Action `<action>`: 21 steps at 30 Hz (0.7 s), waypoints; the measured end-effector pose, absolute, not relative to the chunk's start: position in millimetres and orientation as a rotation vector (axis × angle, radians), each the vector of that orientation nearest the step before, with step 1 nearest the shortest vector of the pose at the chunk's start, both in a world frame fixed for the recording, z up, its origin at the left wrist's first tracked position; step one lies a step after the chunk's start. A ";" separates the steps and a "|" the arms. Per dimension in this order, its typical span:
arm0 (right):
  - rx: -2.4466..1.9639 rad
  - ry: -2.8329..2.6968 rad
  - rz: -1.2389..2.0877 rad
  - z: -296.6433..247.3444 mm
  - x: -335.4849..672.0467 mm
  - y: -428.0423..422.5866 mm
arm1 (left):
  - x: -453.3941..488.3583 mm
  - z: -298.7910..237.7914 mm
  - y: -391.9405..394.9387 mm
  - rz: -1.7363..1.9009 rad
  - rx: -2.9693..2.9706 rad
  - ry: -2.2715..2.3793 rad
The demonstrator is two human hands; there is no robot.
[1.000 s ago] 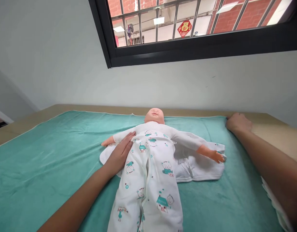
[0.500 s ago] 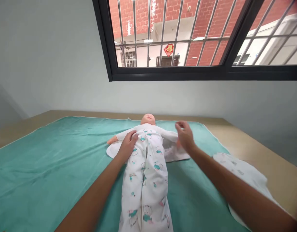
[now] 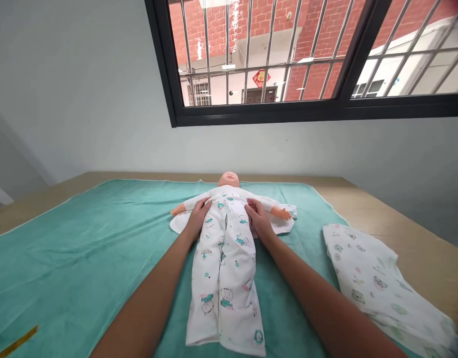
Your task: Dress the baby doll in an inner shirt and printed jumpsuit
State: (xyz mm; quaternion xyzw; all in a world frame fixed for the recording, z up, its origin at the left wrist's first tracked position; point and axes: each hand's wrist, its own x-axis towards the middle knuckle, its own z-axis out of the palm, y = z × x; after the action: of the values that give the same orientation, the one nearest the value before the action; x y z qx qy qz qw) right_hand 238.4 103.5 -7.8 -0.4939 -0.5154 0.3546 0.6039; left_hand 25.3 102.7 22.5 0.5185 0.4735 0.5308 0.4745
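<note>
A baby doll [image 3: 229,179] lies on its back with its arms spread, dressed in a white top [image 3: 214,193]. White printed baby trousers [image 3: 223,258] cover its front, with their legs stretched flat towards me. My left hand [image 3: 199,216] is closed on the left side of the trousers near the waist. On the opposite side, my right hand [image 3: 259,216] grips the waist edge, its fingers bent over the cloth. The doll's bare hands stick out of the sleeves to either side, and its legs are hidden.
A teal blanket [image 3: 102,248] covers most of the wooden table [image 3: 366,206]. A folded white printed cloth [image 3: 378,278] lies at the right. A yellowish strip [image 3: 18,342] shows at the lower left. Behind stand a wall and a barred window [image 3: 262,112].
My right hand has moved from above the doll's arm at the right down and inward to the trousers' waist. My left hand stays at the other side. The view has shifted slightly.
</note>
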 end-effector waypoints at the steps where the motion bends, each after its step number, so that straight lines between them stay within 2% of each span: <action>1: -1.149 -1.187 0.826 -7.7 238.6 104.3 | 25.7 22.4 103.4 1.304 1.269 1.163; 10: -1.182 -1.277 0.835 -10.8 243.8 110.1 | 24.1 8.9 114.9 1.340 1.366 1.238; 21: -1.298 -1.373 0.569 1.1 235.2 94.4 | 21.1 5.8 111.0 1.297 1.682 1.421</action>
State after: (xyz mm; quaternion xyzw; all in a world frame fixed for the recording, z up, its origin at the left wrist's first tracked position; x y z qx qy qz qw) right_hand 235.2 94.4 1.1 -0.5487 -0.5803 0.2405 0.5517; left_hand 21.1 111.0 5.8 0.6300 0.5325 0.4859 0.2888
